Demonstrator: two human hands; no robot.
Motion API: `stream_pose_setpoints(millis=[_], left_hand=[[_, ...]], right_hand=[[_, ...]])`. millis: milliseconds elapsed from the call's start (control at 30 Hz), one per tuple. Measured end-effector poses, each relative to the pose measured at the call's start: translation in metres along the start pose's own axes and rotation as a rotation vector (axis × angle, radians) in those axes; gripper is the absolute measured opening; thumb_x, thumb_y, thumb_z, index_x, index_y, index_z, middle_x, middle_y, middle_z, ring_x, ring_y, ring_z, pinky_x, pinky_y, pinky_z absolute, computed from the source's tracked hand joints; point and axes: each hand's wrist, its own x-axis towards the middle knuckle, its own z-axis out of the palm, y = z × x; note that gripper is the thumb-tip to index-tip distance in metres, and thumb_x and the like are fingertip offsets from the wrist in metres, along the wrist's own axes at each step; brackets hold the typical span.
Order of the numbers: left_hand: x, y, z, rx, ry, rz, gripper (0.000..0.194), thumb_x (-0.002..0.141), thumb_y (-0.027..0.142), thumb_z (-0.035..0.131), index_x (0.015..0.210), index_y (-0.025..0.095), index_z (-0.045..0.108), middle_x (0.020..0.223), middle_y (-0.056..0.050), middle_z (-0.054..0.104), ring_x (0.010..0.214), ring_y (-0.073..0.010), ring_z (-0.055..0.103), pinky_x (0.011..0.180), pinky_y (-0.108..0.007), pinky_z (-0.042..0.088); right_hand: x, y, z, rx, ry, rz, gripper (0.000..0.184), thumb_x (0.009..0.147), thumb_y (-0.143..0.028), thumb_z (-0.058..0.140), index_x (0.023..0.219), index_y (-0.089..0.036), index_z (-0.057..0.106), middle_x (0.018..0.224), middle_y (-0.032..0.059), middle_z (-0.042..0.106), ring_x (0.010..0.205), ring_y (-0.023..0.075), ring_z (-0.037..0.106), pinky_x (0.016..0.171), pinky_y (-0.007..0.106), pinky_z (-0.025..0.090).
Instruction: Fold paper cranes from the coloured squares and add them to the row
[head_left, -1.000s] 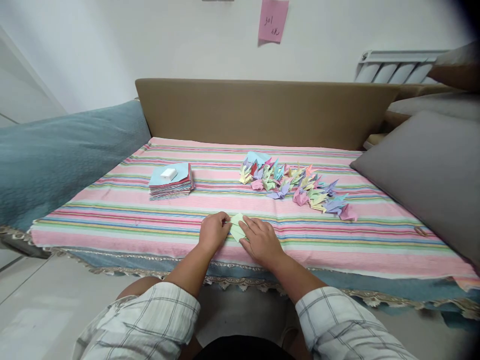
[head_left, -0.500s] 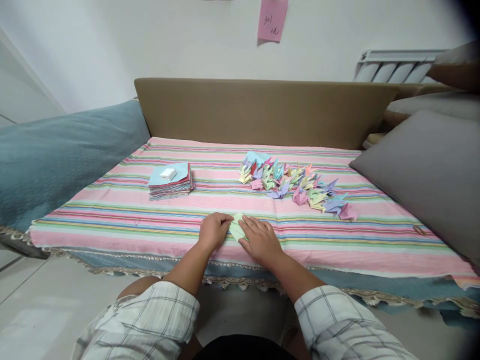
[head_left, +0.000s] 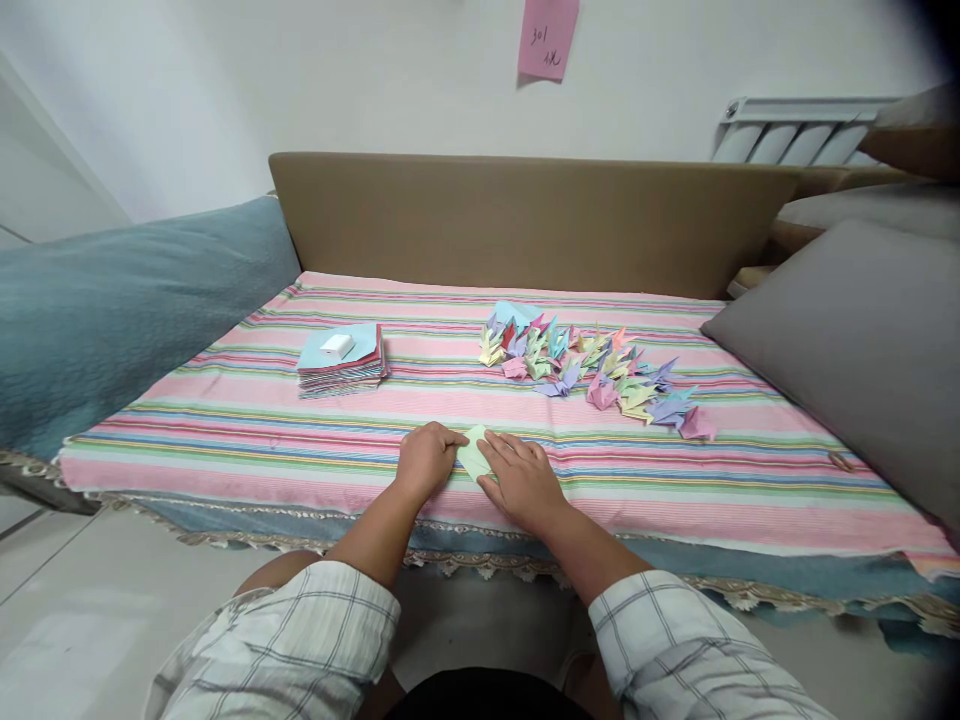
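Near the front of the striped cloth [head_left: 247,470]: pale green paper [head_left: 472,460], folded, lying low on the fabric between the two hands; part of it hidden under fingers.
Left hand [head_left: 426,462]: at the paper's left side, thumb and forefinger brought together; appears to pinch the corner there. Remaining fingers curled in.
Right hand [head_left: 529,485]: palm down, fingers extended over the paper's right part, thumb set apart at its lower edge. Holds by pressure, no pinch seen.
Step in hand (judged): working a fold or crease at the left corner, with the right hand as anchor. Exact fold line too small to read.
Call on the next move (judged): right hand needs steady pressure; left fingertips need the layers lined up before bearing down. A slip would set the crease off true. Soft backing probably gives a weaker crease than a hard one.
Folded paper cranes [head_left: 600,385]: loose cluster beyond the right hand, mixed colours, well apart from the green paper. Light blue sheet [head_left: 511,312] at the cluster's far left end.
Paper stack [head_left: 341,378]: beyond the left hand, light blue on top, edges slightly uneven; small white block [head_left: 337,346] resting on it.
Grey cushion [head_left: 847,340]: on the right end of the seat, beside the cranes, not touching them.
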Motion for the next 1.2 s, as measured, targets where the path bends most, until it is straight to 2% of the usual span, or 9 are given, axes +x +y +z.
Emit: stream_pose_setpoints(millis=[100,233,500,733,1067,1200], left_hand=[[0.001,-0.005,-0.002,-0.062,0.003,-0.016,0.028,0.079,0.020,0.051,0.100,0.025,0.069,0.098,-0.002,0.068,0.093,-0.0177,0.059,0.082,-0.026,0.045],[0.003,-0.009,-0.003,-0.064,-0.026,-0.018,0.023,0.078,0.020,0.052,0.091,0.024,0.071,0.095,-0.002,0.068,0.091,-0.0175,0.059,0.079,-0.025,0.045],[0.001,-0.008,-0.005,-0.079,-0.015,-0.031,0.025,0.078,0.020,0.051,0.094,0.025,0.070,0.096,-0.001,0.068,0.090,-0.0176,0.059,0.078,-0.025,0.044],[0.000,-0.004,-0.011,0.020,-0.008,-0.015,0.017,0.076,0.021,0.052,0.078,0.021,0.069,0.084,-0.004,0.065,0.081,-0.0180,0.059,0.068,-0.025,0.042],[-0.001,-0.007,-0.012,0.151,-0.057,0.128,0.021,0.083,0.022,0.047,0.081,0.022,0.068,0.087,-0.005,0.061,0.082,-0.0172,0.058,0.068,-0.025,0.039],[-0.002,-0.006,-0.013,0.238,-0.102,0.141,0.020,0.081,0.022,0.049,0.082,0.023,0.069,0.089,-0.005,0.059,0.085,-0.0185,0.055,0.068,-0.026,0.039]], right_hand=[[0.000,0.000,-0.001,0.002,-0.006,0.004,0.049,0.088,-0.043,0.041,0.133,-0.022,0.041,0.141,0.0062,0.039,0.125,0.0232,0.035,0.096,0.040,0.027],[0.001,-0.001,-0.001,0.004,-0.004,0.002,0.049,0.088,-0.043,0.041,0.133,-0.023,0.041,0.141,0.0055,0.039,0.125,0.0234,0.036,0.095,0.040,0.028],[0.001,-0.002,-0.003,-0.007,-0.012,0.006,0.049,0.088,-0.043,0.041,0.133,-0.024,0.040,0.140,0.0053,0.040,0.124,0.0240,0.036,0.096,0.041,0.028],[0.001,-0.002,-0.002,0.008,-0.015,0.013,0.049,0.088,-0.043,0.041,0.132,-0.024,0.041,0.141,0.0064,0.039,0.124,0.0255,0.036,0.096,0.042,0.027],[0.001,-0.001,-0.002,0.027,-0.011,0.012,0.048,0.088,-0.042,0.042,0.132,-0.024,0.042,0.140,0.0049,0.040,0.124,0.0241,0.036,0.097,0.042,0.027],[0.001,-0.002,-0.003,0.022,-0.015,0.012,0.048,0.087,-0.043,0.042,0.132,-0.024,0.042,0.140,0.0048,0.040,0.124,0.0238,0.036,0.097,0.041,0.028]])
